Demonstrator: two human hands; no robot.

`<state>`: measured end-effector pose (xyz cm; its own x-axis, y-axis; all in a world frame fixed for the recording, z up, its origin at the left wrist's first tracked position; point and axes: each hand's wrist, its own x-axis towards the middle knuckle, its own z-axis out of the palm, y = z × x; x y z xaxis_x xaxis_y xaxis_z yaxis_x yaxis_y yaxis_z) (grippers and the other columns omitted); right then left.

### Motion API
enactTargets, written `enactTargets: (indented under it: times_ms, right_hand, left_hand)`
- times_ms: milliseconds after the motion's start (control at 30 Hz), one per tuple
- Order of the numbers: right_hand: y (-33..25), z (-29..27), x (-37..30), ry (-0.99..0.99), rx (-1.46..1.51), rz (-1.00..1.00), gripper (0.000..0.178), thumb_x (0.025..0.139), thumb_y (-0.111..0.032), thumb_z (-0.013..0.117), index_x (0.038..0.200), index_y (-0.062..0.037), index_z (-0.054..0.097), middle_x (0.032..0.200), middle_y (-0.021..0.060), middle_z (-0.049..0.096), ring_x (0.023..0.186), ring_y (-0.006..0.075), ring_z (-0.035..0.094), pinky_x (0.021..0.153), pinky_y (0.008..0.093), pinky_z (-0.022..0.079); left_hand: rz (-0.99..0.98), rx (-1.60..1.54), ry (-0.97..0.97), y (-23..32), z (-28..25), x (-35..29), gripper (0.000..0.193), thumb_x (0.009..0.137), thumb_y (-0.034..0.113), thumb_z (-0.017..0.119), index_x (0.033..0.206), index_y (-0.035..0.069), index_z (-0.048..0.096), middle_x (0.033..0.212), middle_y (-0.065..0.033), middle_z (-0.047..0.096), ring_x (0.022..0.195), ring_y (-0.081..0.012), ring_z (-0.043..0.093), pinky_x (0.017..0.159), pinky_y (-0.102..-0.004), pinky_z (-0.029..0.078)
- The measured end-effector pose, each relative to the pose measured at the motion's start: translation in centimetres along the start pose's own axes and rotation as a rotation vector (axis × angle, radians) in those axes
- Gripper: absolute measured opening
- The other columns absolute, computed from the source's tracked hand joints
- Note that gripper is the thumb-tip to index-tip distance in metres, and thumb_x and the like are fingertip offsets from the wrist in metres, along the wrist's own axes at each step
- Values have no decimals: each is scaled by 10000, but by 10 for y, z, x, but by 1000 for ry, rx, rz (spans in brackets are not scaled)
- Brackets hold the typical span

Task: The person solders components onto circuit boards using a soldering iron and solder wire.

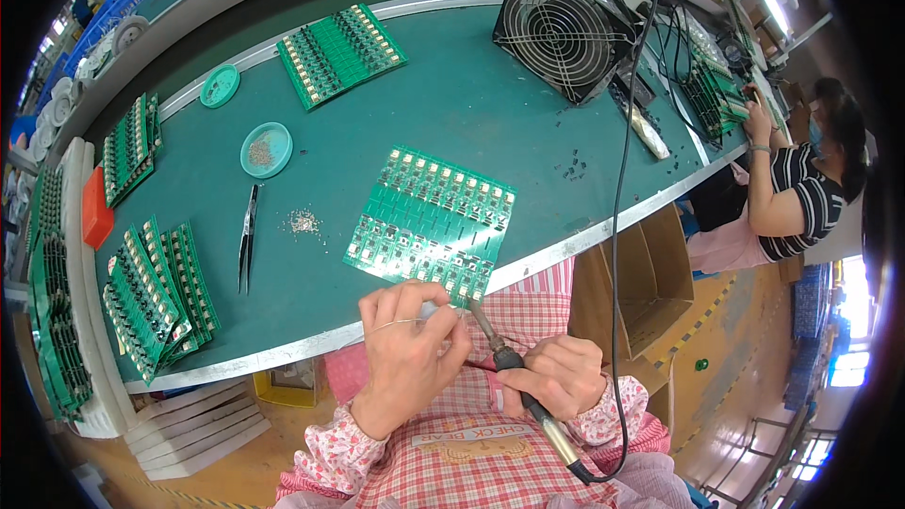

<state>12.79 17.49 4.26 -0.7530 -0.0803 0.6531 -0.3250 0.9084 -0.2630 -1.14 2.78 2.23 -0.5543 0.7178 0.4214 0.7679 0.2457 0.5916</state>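
A green circuit board panel [429, 217] with rows of small parts lies at the table's front edge, in front of me. My right hand [564, 375] is closed around the dark grip of a soldering iron [509, 358], whose tip points at the panel's near edge. My left hand [411, 349] pinches a thin strand of solder wire [391, 324] close to the iron's tip. Whether tip or wire touches the board is too small to tell. Left of the panel lie tweezers [247, 240] and a little heap of tiny parts [304, 221].
Stacked boards stand at the left [146, 302] and a board stack [341, 55] lies at the back. Two small green dishes, one holding tiny parts [267, 150], sit nearby. A black fan [564, 30] stands back right. The iron's cable [622, 188] hangs at right. A co-worker [792, 179] sits at far right.
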Motion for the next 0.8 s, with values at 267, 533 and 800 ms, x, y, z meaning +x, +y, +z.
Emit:
enactTargets:
  times_ms: [267,533,800]
  right_hand:
    - [9,-8,-1,107,300,200,122,754,-33,702,865,-29,652,586,21,587,451,147,554,449,267,442]
    - [1,-8,-18,372,468,639,90,854,-71,623,883,7,589,577,49,630,459,149,597,461,280,467]
    - [5,-3,-23,357,467,585,89,873,-81,622,885,1,587,572,55,624,457,148,594,466,277,468]
  left_hand:
    - [17,-23,7,-1,-1,-3,126,719,73,720,774,76,606,1015,-57,604,995,-272,563,857,-411,361]
    - [3,9,1,9,5,-3,114,719,93,716,742,78,606,993,-69,594,991,-275,550,874,-438,345]
    - [0,52,-10,12,10,2,109,722,104,724,753,85,621,950,-63,579,955,-267,536,850,-431,333]
